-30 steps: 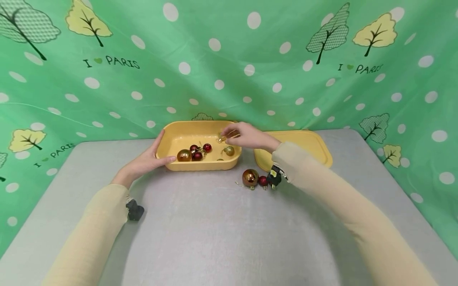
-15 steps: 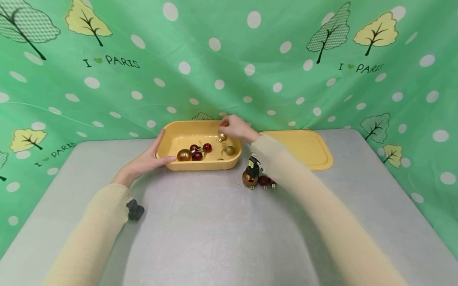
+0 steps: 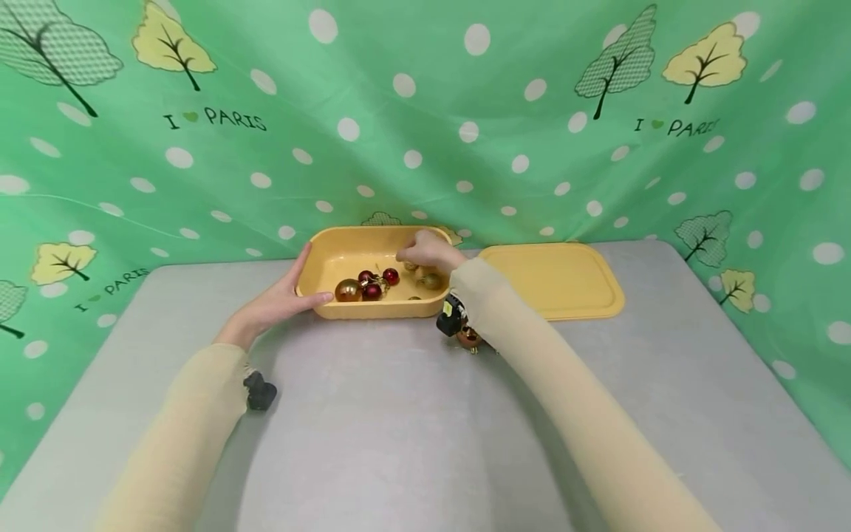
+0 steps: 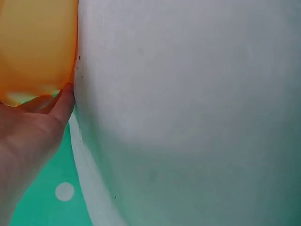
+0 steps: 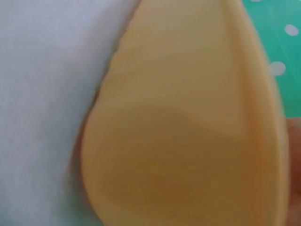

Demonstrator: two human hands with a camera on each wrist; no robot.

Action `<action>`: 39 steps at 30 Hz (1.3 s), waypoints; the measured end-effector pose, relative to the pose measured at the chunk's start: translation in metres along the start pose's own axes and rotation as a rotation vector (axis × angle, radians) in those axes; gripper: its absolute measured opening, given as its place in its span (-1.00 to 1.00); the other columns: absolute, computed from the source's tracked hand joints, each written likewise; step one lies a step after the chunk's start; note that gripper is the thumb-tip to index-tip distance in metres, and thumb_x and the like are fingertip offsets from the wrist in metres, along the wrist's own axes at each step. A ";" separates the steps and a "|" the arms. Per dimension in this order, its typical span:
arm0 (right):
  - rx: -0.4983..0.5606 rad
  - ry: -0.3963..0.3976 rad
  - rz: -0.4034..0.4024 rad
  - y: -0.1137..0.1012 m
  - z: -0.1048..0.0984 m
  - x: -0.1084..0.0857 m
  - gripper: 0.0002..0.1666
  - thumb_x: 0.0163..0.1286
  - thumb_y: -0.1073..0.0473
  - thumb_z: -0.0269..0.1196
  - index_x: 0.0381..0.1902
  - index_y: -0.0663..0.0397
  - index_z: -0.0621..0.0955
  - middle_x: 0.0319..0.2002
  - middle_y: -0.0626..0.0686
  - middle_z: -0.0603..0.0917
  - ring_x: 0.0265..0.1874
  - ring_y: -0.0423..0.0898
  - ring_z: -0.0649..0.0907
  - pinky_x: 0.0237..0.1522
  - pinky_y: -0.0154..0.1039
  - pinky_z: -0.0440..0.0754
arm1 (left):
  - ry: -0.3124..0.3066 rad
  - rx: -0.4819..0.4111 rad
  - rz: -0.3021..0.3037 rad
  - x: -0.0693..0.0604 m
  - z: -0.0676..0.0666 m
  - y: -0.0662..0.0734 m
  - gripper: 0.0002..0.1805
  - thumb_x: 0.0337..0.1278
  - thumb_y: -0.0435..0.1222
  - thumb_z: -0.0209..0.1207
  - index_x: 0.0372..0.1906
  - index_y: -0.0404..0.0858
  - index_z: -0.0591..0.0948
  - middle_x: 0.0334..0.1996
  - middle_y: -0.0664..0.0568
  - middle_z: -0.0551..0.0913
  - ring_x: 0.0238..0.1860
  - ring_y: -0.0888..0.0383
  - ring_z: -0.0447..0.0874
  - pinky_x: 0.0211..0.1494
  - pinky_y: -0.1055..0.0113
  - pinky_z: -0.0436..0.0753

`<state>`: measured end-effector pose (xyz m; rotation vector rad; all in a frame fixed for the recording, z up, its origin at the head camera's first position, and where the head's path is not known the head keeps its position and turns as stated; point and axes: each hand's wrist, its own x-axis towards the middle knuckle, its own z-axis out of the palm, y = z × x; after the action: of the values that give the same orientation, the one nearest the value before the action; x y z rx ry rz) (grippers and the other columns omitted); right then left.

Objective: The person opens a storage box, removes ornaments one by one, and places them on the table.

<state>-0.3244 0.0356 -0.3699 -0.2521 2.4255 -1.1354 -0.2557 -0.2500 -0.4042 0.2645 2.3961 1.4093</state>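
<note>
My left hand grips the left end of a yellow plastic box, its thumb over the front rim; the left wrist view shows fingers against the box wall. Over the right end of the box, my right hand reaches in with curled fingers around a small gold Christmas bauble, mostly hidden and blurred. Another gold bauble lies below that hand. Farther left in the box are a larger gold bauble and several small dark red baubles.
A yellow lid lies flat on the grey table, right of the box. An orange-gold bauble sits in front, partly behind the right wrist camera. A green dotted cloth hangs behind the table.
My right hand rose slightly with the small gold bauble, then lowered into the box. Its forearm swung left, now covering the red baubles on the table. The left hand keeps its hold.
</note>
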 end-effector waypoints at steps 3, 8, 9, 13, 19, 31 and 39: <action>-0.028 -0.031 -0.028 0.005 0.003 0.003 -0.68 0.35 0.23 0.23 -0.03 0.35 0.64 -0.31 0.17 0.63 -0.51 -0.10 0.50 -0.43 -0.29 0.51 | -0.004 0.002 -0.001 0.001 0.002 0.000 0.19 0.18 -0.12 0.28 0.49 0.21 -0.47 0.49 -0.18 -0.50 0.47 -0.26 -0.43 0.40 -0.21 -0.26; -0.044 -0.046 -0.061 0.008 0.005 0.004 -0.64 0.27 0.33 0.28 0.04 0.33 0.63 -0.11 0.17 0.64 -0.28 -0.08 0.57 -0.19 -0.28 0.59 | -0.015 0.027 -0.017 0.001 0.000 0.002 0.20 0.18 -0.09 0.28 0.48 0.20 -0.48 0.49 -0.16 -0.51 0.46 -0.24 -0.47 0.40 -0.22 -0.28; -0.055 -0.048 -0.067 0.007 0.006 0.004 -0.64 0.26 0.33 0.29 0.03 0.33 0.63 -0.09 0.18 0.64 -0.25 -0.08 0.57 -0.16 -0.28 0.59 | -0.018 0.032 -0.024 0.001 -0.001 0.003 0.19 0.18 -0.07 0.28 0.47 0.22 -0.48 0.49 -0.14 -0.51 0.47 -0.22 -0.48 0.40 -0.21 -0.29; -0.139 -0.064 -0.099 0.005 0.004 0.001 -0.66 0.25 0.29 0.31 -0.02 0.31 0.65 -0.10 0.16 0.65 -0.26 -0.08 0.57 -0.18 -0.29 0.58 | -0.030 0.042 -0.033 0.002 -0.003 0.006 0.21 0.17 -0.07 0.28 0.47 0.21 -0.50 0.49 -0.14 -0.52 0.46 -0.22 -0.50 0.40 -0.22 -0.31; -0.243 -0.112 -0.104 0.001 0.003 -0.003 -0.70 0.17 0.31 0.36 -0.11 0.24 0.64 -0.28 0.08 0.61 -0.38 -0.11 0.54 -0.37 -0.30 0.51 | -0.015 0.039 -0.029 0.002 -0.004 0.006 0.22 0.15 -0.09 0.31 0.48 0.20 -0.47 0.49 -0.18 -0.48 0.47 -0.23 -0.45 0.41 -0.20 -0.28; -0.117 -0.113 -0.265 0.001 -0.005 -0.019 -0.55 0.34 0.30 0.23 0.19 0.25 0.51 -0.18 0.15 0.68 -0.20 0.00 0.66 -0.12 -0.13 0.63 | 0.007 0.038 -0.020 0.001 0.000 0.006 0.25 0.11 -0.11 0.34 0.51 0.10 -0.44 0.49 -0.29 -0.42 0.46 -0.29 -0.30 0.42 -0.19 -0.20; 0.008 -0.155 -0.379 0.006 -0.017 -0.038 -0.61 0.40 0.36 0.09 0.16 0.33 0.51 -0.07 0.23 0.63 -0.16 0.05 0.66 -0.02 -0.03 0.61 | -0.014 0.070 -0.036 0.002 -0.003 0.008 0.26 0.12 -0.07 0.33 0.49 0.13 -0.49 0.48 -0.31 -0.46 0.46 -0.32 -0.33 0.41 -0.21 -0.21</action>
<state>-0.2988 0.0645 -0.3527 -0.7938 2.2925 -1.2278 -0.2590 -0.2479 -0.3966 0.2470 2.4295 1.3063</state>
